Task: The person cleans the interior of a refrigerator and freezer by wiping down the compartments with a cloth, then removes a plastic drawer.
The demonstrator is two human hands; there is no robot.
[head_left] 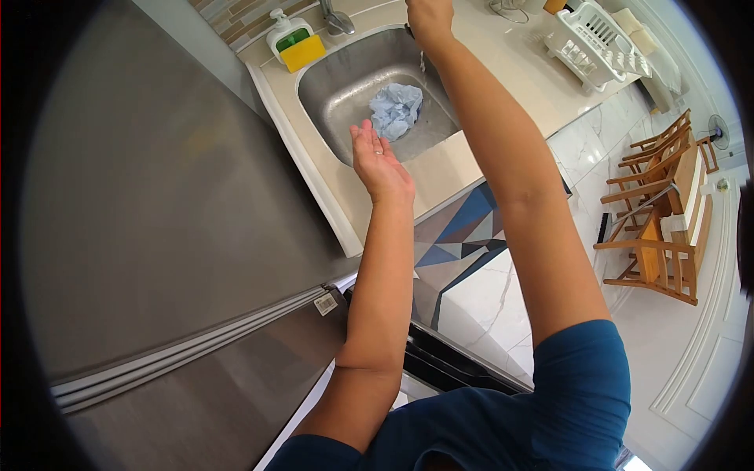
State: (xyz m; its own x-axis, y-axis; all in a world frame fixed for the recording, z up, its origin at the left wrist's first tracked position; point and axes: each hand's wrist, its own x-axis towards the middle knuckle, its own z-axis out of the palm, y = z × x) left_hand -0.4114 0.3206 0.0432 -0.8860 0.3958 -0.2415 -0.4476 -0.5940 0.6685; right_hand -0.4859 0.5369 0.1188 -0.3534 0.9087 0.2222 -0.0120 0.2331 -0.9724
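Observation:
Over the near rim of the steel sink (322, 118), my left hand (378, 163) is held palm up with its fingers stretched out and nothing in it. Just beyond its fingertips, a crumpled light blue cloth or plastic piece (396, 108) lies in the basin. My right hand (430, 22) is at the top edge of the view, above the far right corner of the sink. Its fingers are partly cut off, and a dark item shows beside it, too small to make out.
Beside the faucet (338, 20) stand a soap dispenser (284, 30) and a yellow sponge (303, 53). A white dish rack (593, 47) is on the counter at right. A large grey refrigerator (165, 180) fills the left. Wooden chairs (656, 251) stand farther right.

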